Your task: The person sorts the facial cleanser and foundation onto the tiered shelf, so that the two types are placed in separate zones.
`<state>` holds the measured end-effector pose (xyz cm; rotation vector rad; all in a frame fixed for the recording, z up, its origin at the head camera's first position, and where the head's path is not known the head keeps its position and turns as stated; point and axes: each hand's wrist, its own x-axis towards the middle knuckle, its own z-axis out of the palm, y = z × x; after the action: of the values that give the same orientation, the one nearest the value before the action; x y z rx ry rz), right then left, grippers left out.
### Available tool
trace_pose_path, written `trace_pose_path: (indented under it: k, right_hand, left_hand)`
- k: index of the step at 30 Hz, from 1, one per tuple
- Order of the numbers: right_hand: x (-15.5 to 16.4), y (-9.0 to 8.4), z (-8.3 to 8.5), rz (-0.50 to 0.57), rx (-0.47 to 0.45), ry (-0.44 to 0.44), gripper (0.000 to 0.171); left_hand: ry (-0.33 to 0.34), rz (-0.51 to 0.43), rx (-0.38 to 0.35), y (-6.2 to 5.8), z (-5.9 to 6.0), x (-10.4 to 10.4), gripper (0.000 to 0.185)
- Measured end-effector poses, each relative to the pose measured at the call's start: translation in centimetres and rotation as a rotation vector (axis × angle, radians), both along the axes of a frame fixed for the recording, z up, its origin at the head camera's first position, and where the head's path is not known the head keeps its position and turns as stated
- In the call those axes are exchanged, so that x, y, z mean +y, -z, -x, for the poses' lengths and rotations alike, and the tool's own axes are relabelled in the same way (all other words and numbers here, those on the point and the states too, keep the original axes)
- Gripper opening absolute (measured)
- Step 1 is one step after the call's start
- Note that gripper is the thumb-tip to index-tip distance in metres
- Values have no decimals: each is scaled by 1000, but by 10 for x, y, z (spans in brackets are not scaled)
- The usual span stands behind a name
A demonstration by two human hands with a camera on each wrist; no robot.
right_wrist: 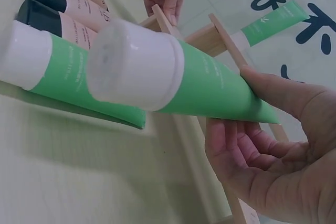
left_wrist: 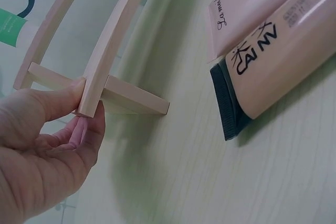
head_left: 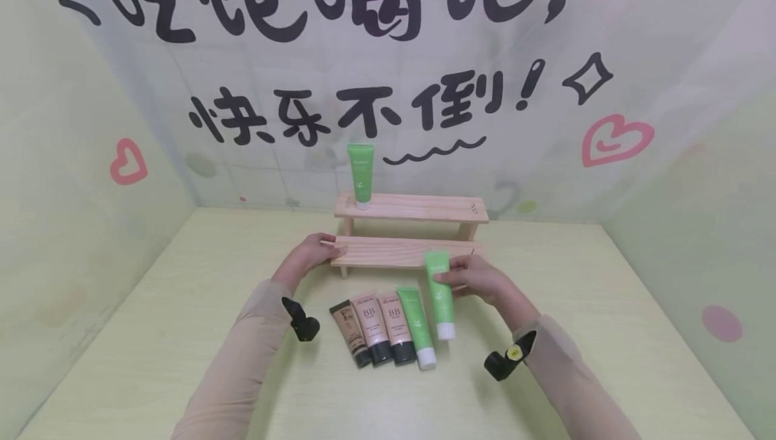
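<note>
Toward the back edge of the counter [head_left: 164,319], left hand [head_left: 312,251] pinches lower plank [head_left: 388,252], where a tug might topple the upright tube [head_left: 362,174]; right of tube row [head_left: 394,325], right hand [head_left: 483,278] grips a green tube [head_left: 440,300], liable to clip plank if swung low—head view shows it, left wrist doesn't.

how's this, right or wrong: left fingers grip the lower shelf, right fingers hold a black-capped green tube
Wrong: the cap is white, as the right wrist view shows; left fingers grip the lower shelf, right fingers hold a green tube.
</note>
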<state>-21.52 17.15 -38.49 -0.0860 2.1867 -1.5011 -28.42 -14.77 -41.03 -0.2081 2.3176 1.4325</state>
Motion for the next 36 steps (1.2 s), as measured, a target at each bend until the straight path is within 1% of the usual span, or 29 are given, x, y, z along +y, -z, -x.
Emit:
trace_pose_path:
  k: [7,13,16,19,24,28,36]
  right_hand:
    - [-2,-5,4,52,24,13,45]
    - [-3,-9,7,109,43,4,46]
    - [-4,-10,9,113,46,8,48]
    - [-5,-12,10,104,40,33,52]
    - [-7,-20,11,95,58,50,56]
    - [-9,-28,15,106,77,50,52]
    - [-12,-42,21,142,77,52,52]
  left_hand:
    - [-3,-10,11,1,0,-1,54]
    - [-3,2,18,1,0,-2,54]
    - [-1,10,22,1,0,-2,53]
    - [-1,6,24,1,1,-1,53]
    - [2,14,13,2,1,-1,53]
    - [5,21,11,3,1,-2,53]
    - [13,20,20,2,0,-2,54]
